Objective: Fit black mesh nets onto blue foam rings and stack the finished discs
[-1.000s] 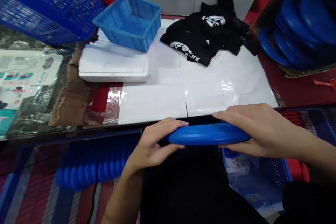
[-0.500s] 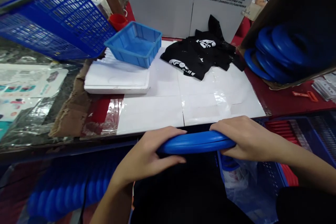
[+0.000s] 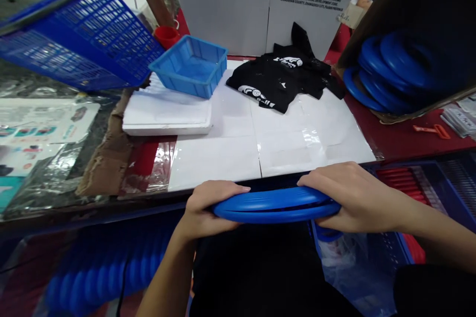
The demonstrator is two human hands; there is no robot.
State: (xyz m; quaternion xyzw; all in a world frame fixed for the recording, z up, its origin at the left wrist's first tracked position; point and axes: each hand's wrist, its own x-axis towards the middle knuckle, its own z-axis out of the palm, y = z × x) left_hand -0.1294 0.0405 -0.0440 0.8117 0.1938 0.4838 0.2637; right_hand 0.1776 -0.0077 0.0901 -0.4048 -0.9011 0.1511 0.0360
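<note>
The left hand (image 3: 208, 208) is gripping the left rim of a blue disc (image 3: 275, 204), fingers curling over the top edge and thumb tucked beneath. The right hand (image 3: 349, 198) is clasping the opposite rim, fingers lying across the top. Between them the disc is hanging flat and edge-on, just off the near edge of the tabletop (image 3: 394, 133), above the person's dark lap. From this angle it seems to be two shells lying one on the other, a thin seam running along the rim.

To my eye, handling it well is a matter of both hands pressing evenly so the rim is staying level and the seam is closing all round; a lopsided squeeze would likely be tilting it.

Beyond the hands, white sheets (image 3: 238, 153) are covering the tabletop under clear film. A black shirt (image 3: 282, 81) is lying crumpled at the far side, and a small blue tray (image 3: 189, 67) is sitting on a white foam slab (image 3: 167, 116). A big blue basket (image 3: 82, 34) is tilting at far left. More blue discs are stacking in a box (image 3: 390, 77) at right, and another row (image 3: 111, 262) is lying low at left.
</note>
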